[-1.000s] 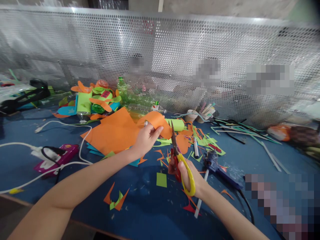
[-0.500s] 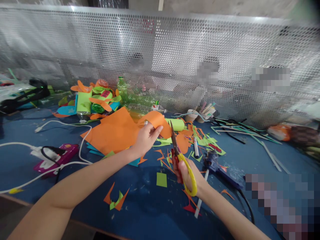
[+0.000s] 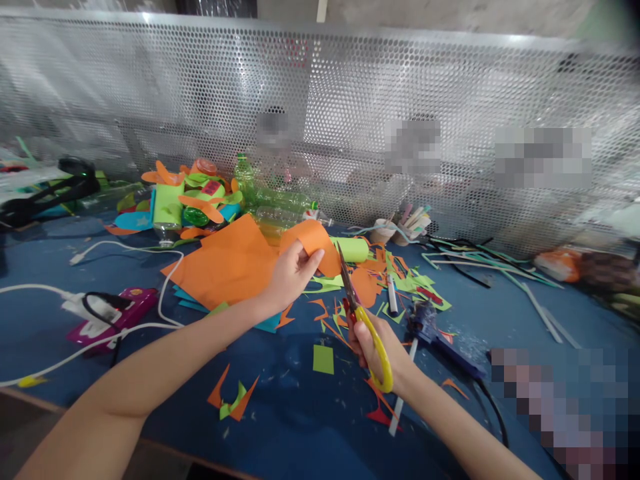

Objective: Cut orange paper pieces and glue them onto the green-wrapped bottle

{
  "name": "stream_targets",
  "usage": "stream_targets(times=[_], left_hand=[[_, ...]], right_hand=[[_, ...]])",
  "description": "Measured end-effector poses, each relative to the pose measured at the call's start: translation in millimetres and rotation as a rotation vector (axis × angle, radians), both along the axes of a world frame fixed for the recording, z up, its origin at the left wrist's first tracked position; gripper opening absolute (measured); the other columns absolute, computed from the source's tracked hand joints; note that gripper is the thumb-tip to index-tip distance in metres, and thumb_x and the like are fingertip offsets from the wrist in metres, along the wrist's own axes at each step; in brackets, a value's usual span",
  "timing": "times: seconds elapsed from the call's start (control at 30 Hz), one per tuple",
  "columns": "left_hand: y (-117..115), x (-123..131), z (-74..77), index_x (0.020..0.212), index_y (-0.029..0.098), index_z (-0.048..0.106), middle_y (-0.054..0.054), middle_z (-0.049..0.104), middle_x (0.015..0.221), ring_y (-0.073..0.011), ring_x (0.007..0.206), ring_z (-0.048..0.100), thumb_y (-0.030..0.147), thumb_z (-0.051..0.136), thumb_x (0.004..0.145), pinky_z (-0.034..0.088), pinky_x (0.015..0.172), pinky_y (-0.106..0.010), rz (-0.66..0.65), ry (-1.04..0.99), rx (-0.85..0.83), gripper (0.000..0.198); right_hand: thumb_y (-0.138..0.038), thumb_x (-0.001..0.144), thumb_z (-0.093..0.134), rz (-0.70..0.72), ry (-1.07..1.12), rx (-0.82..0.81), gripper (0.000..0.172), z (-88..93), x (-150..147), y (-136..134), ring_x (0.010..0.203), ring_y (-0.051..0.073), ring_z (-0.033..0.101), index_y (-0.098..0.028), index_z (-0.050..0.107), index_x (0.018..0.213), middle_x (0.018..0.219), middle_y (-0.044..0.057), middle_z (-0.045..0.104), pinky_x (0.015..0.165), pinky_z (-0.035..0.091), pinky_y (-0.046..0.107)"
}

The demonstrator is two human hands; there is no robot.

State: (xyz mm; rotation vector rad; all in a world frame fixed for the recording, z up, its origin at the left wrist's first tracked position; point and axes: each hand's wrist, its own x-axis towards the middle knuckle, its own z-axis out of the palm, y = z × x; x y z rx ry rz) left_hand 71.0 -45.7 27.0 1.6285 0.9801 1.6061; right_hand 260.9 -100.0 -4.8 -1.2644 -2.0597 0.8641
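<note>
My left hand [image 3: 290, 275] pinches a curved piece of orange paper [image 3: 314, 243] and holds it up above the blue table [image 3: 300, 413]. My right hand [image 3: 381, 350] grips yellow and red scissors [image 3: 361, 313] by the handles. Their blades point up and away, closed or nearly closed, with the tips at the right edge of the orange piece. A large orange sheet [image 3: 225, 263] lies just behind my left hand.
Paper scraps in orange, green and red litter the table. A blue glue gun [image 3: 435, 333] and a marker [image 3: 392, 296] lie right of the scissors. Plastic bottles [image 3: 270, 200] and a paper craft pile [image 3: 190, 200] stand at the back before a perforated metal screen. A pink device [image 3: 115, 317] with white cables lies left.
The scissor blades have closed and shifted slightly left toward the orange piece. My left hand has turned the paper a little and raised it.
</note>
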Motion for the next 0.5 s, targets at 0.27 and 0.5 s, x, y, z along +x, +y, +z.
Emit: stream_targets(times=[0.27, 0.5], left_hand=[[1.4, -0.1, -1.5, 0.093, 0.017, 0.051, -0.003, 0.060, 0.074, -0.0130, 0.061, 0.057, 0.036, 0.052, 0.083, 0.047, 0.058, -0.026, 0.001, -0.004, -0.001, 0.022], [2.1, -0.6, -1.9, 0.091, 0.017, 0.051, -0.003, 0.059, 0.074, -0.0130, 0.061, 0.057, 0.036, 0.052, 0.083, 0.047, 0.057, -0.026, -0.009, -0.014, -0.010, 0.021]], right_hand=[[-0.059, 0.085, 0.029, -0.032, -0.003, 0.015, 0.042, 2.4, -1.4, -1.8, 0.043, 0.011, 0.044, -0.022, 0.037, 0.066, 0.050, -0.004, 0.043, 0.040, 0.036, 0.023], [-0.059, 0.084, 0.030, -0.029, -0.001, 0.014, 0.042, 3.2, -1.8, -1.2, 0.042, 0.012, 0.045, -0.023, 0.037, 0.066, 0.049, -0.003, 0.043, 0.038, 0.036, 0.023]])
